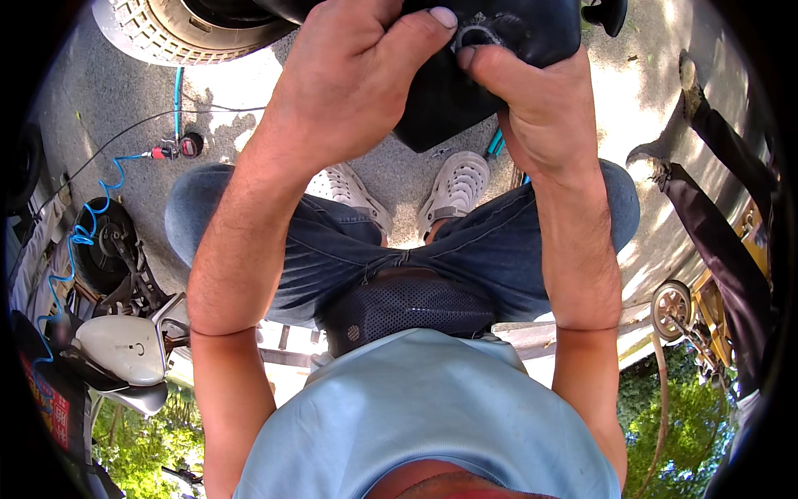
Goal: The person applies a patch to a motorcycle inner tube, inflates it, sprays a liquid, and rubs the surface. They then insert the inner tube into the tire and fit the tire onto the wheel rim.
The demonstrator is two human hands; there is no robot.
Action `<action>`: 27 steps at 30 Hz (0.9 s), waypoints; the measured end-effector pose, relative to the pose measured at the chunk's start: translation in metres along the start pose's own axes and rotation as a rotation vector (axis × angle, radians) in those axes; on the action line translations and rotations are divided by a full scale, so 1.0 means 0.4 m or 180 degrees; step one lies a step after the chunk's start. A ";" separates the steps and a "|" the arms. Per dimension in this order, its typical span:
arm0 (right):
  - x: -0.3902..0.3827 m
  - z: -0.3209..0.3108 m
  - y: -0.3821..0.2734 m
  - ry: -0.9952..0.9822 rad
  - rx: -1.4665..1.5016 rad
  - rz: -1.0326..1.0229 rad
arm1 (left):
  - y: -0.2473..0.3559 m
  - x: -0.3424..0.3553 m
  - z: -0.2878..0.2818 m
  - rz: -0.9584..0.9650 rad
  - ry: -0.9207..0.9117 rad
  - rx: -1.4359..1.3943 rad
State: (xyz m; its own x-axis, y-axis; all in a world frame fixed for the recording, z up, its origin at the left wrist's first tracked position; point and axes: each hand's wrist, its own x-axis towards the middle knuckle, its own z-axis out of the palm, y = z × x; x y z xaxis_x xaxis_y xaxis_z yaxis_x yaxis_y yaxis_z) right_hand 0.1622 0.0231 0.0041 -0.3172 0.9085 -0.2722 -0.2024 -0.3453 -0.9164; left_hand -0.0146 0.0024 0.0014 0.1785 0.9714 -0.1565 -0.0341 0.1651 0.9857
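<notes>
A glossy black molded part (449, 100) is in front of me at the top of the view, with a round grey-rimmed opening (479, 37) in its upper face. My left hand (357, 79) grips its left side, the thumb lying across the top beside the opening. On the opposite side, my right hand (544, 104) holds the part with the thumb tip at the edge of the opening. The other fingers of both hands are mostly hidden behind my hands and the part. What the black part belongs to cannot be made out.
A tire (187, 37) stands at the upper left, with a red inflator gauge (170, 150) and a coiled blue air hose (83, 233) below. A white scooter (125, 349) is farther left. At the right are another person's legs (723, 233) and a yellow wheeled frame (719, 308).
</notes>
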 end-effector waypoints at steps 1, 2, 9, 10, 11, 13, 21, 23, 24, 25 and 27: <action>-0.001 0.002 0.000 0.0023 0.0017 -0.0001 | -0.003 -0.003 0.000 -0.0019 0.0006 -0.0058; -0.002 0.004 0.002 0.0045 0.0035 -0.0002 | -0.005 -0.006 0.001 0.0009 0.0014 -0.0097; -0.005 0.013 0.022 0.0049 0.0458 -0.0006 | 0.001 -0.010 0.004 0.0152 -0.0021 0.0024; -0.005 0.009 0.027 -0.0091 0.0499 -0.0099 | -0.002 -0.012 0.004 0.0152 -0.0015 -0.0026; -0.003 -0.001 0.037 -0.0231 0.0540 -0.0192 | -0.005 -0.016 0.006 0.0138 0.0003 -0.0125; 0.000 0.013 0.022 -0.0088 0.0560 -0.0133 | -0.003 -0.013 0.007 0.0183 0.0003 -0.0172; -0.010 0.025 -0.018 0.0250 -0.0134 0.0172 | -0.003 -0.013 0.005 0.0241 0.0093 0.0053; -0.003 0.017 0.001 0.0305 -0.0594 -0.0120 | 0.001 -0.014 0.002 0.0309 0.0109 0.0279; 0.003 0.026 -0.001 0.0322 -0.0823 -0.0264 | 0.001 -0.015 -0.001 0.0359 0.0115 0.0332; 0.002 0.037 -0.011 0.0440 -0.0671 -0.0090 | 0.001 -0.017 -0.004 0.0405 0.0123 0.0389; -0.003 0.062 -0.041 0.0683 -0.0371 0.0257 | -0.010 -0.016 -0.003 0.0459 0.0135 0.0266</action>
State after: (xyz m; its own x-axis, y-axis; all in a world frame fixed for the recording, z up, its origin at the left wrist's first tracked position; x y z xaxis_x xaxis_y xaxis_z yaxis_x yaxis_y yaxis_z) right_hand 0.1429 0.0219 0.0269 -0.1216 0.9125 -0.3905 -0.0723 -0.4006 -0.9134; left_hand -0.0167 -0.0044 -0.0016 0.1359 0.9906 -0.0137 0.0259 0.0103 0.9996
